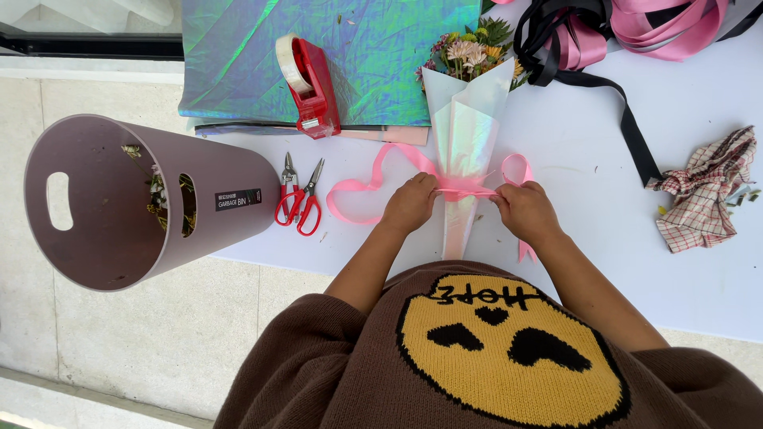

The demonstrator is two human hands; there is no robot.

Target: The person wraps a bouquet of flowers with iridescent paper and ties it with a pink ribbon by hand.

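Left hand (411,203), right hand (524,210) closed, pink ribbon (373,179) being pinched between them, around wrapped bouquet (465,131) waist.

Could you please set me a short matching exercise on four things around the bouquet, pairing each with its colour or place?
Things:
1 scissors
2 tape dispenser
3 checked cloth
4 pink ribbon

Descriptions:
A crumpled at the table's right side
B resting on the iridescent sheet
C red handles, lying beside the bin
D held by both hands at the bouquet stem

Pairs: 1-C, 2-B, 3-A, 4-D
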